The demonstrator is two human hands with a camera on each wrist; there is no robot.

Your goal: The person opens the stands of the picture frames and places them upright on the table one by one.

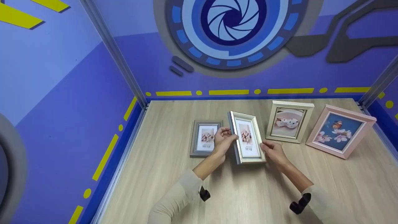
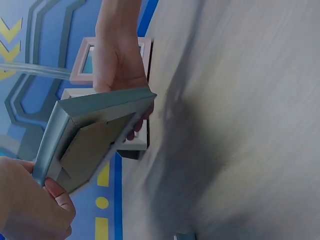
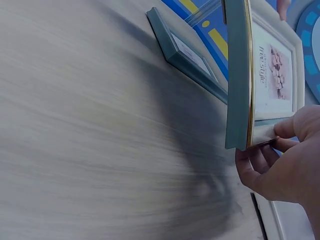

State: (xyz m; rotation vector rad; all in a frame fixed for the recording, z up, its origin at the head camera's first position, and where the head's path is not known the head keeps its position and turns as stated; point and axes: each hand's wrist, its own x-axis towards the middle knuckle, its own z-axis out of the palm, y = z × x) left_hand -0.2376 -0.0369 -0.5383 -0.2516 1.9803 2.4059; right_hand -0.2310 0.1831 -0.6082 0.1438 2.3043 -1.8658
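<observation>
Held above the table between both hands is a silver-gold picture frame (image 1: 257, 137) with a flower print, tilted and facing the head camera. My left hand (image 1: 222, 142) grips its left side, thumb on the front. On the opposite side, my right hand (image 1: 275, 153) pinches the lower right edge. The left wrist view shows the picture frame's brown backing (image 2: 92, 147) and bluish-grey outer side. Behind my left hand lies a grey picture frame (image 1: 196, 146) with a similar print, partly covered by the fingers.
A cream picture frame (image 1: 306, 123) with a photo of two round white items stands at the right. Farther right stands a pink picture frame (image 1: 362, 133) with blossoms. Patterned blue-purple walls (image 1: 136, 62) border the wooden table (image 1: 149, 149) at the back and sides.
</observation>
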